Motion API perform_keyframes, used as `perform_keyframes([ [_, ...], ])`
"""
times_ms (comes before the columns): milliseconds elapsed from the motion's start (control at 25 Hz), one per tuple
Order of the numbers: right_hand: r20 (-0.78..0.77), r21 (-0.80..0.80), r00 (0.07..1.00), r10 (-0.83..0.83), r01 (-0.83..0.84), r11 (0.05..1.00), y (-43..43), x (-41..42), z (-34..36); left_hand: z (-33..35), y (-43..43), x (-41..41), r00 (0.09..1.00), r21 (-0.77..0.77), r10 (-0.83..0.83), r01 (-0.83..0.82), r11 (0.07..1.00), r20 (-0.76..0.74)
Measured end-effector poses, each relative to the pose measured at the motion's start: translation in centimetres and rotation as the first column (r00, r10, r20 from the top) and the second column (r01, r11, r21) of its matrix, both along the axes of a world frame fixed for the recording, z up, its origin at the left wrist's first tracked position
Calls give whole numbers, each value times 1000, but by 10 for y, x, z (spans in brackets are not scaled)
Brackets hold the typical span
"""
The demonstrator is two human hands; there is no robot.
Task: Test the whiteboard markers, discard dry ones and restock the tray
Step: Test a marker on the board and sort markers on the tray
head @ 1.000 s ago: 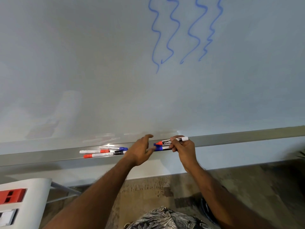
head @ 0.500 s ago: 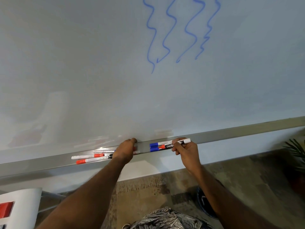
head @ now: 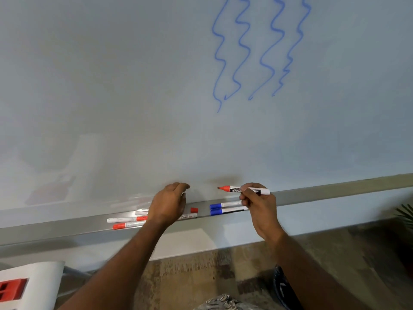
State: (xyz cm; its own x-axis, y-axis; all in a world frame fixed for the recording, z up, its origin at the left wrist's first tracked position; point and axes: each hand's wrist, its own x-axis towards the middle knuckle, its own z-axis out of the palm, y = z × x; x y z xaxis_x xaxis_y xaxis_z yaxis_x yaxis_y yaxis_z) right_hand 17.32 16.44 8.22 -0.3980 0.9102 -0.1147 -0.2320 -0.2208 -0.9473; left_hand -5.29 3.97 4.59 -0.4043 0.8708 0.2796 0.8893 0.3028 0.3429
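Uncapped red marker (head: 243,190) level above tray (head: 335,190); two blue-capped markers (head: 223,211) inside.

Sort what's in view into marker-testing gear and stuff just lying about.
Job: uncapped red marker in the right hand; loose red cap, two blue-capped markers, red-capped markers on the tray; whiteboard with blue squiggles.
Lying about: white object with red block, lower left; plant, far right.

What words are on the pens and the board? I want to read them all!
"cam": on the red marker held by the right hand; the fingers hide the rest of the word.
The other markers on the tray: the print is too small and blurred to read.
The blue squiggles on the whiteboard: only wavy lines, no letters.
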Motion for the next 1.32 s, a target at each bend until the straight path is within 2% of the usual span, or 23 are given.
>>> perform_keyframes([
  [120,-129,17,991,35,-33,999,-1,-17,32,47,0,-5,982,299,-28,84,951,-187],
  [240,-252,35,965,74,-67,997,-4,-36,74,103,1,-17,953,524,58,112,844,-298],
  [320,-326,72,941,84,-64,995,-4,-48,102,140,2,-27,917,588,125,134,798,-379],
  [480,-459,182,877,142,-64,981,-1,-66,161,208,14,-45,830,612,218,176,771,-513],
  [600,-469,356,861,198,-21,934,2,-78,205,255,28,-54,790,638,263,199,744,-553],
  [760,-405,648,899,167,153,747,2,-96,252,274,47,-57,757,688,337,199,698,-560],
  [920,-391,765,918,70,282,579,3,-116,278,259,58,-61,681,722,445,181,668,-582],
  [1000,-352,849,935,40,301,435,5,-123,279,257,58,-64,678,730,443,207,651,-587],
  [1080,-256,933,967,7,246,262,6,-124,267,255,57,-65,676,727,432,228,647,-597],
  [1120,-232,946,972,-20,231,226,6,-122,259,253,57,-65,678,728,430,231,646,-597],
  [1200,-229,946,972,-54,235,224,7,-117,241,251,57,-65,683,734,431,232,638,-590],
  [1320,-140,976,983,-116,156,149,2,-111,215,250,57,-65,686,741,432,238,628,-586],
])
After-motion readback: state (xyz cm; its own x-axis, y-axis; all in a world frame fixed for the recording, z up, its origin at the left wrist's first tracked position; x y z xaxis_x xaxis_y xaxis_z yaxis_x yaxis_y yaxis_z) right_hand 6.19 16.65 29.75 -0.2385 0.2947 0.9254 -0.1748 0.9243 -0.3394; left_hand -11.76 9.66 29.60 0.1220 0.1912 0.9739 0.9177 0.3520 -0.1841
